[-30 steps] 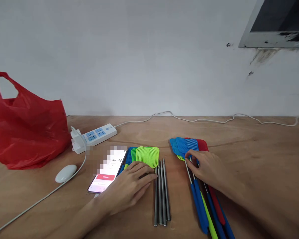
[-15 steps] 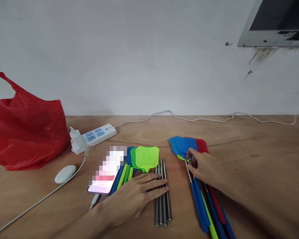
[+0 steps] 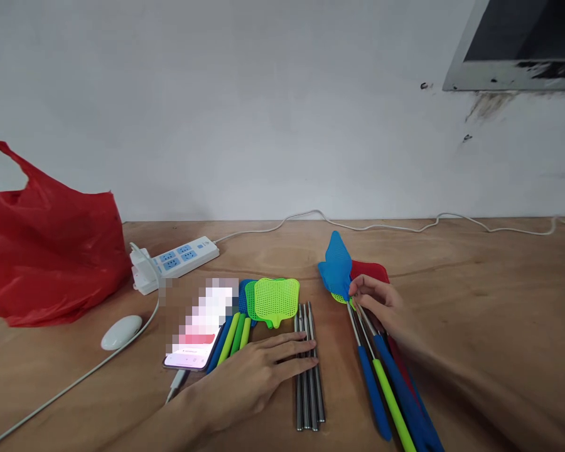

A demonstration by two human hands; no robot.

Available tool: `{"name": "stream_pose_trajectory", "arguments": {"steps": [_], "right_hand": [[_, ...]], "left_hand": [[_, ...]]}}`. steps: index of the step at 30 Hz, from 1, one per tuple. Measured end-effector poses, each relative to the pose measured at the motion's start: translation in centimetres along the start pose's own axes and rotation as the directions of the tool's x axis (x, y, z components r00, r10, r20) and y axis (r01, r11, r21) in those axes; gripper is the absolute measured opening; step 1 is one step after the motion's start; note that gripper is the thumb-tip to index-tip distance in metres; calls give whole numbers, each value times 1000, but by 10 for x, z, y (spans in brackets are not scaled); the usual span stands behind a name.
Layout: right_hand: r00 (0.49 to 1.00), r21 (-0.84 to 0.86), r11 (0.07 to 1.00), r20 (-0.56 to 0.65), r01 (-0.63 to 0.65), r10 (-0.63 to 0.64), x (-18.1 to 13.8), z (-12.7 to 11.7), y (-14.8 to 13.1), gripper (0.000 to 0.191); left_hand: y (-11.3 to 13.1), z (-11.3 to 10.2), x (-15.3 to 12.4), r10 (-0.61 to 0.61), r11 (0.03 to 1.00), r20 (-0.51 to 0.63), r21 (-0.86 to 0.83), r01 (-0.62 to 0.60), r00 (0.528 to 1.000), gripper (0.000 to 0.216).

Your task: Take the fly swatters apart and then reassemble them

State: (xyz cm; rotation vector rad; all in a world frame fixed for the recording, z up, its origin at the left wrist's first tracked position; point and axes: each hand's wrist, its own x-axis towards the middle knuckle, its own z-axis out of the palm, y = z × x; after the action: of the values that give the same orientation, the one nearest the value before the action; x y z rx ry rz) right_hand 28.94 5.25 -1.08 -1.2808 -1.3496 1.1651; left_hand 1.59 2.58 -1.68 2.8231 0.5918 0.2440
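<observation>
No readable text, phone screen [image 3: 200, 328] partly pixelated, print too small

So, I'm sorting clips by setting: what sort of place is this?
Likely a simple indoor workspace: a brown wooden tabletop, a white rectangular plastic power strip and a pale, marked wall.

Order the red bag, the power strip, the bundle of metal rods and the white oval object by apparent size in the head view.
1. Red bag, cut off by the left edge
2. Metal rods and power strip: unsure, as the left hand covers part of the rods, which lie nearer
3. White oval object
</observation>
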Motion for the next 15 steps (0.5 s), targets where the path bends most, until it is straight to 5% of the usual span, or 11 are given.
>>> {"name": "stream_pose_trajectory", "arguments": {"steps": [6,15], "right_hand": [[987,228,962,87,-153,137,-2,5,-2,30],[965,411,879,194,-243,176,-8,6,0,22]], "left_hand": [[2,-6,-1,-39,999,-63,-18,38,997,47],[0,-7,-2,-91,996,-104,-32,88,990,36]]}}
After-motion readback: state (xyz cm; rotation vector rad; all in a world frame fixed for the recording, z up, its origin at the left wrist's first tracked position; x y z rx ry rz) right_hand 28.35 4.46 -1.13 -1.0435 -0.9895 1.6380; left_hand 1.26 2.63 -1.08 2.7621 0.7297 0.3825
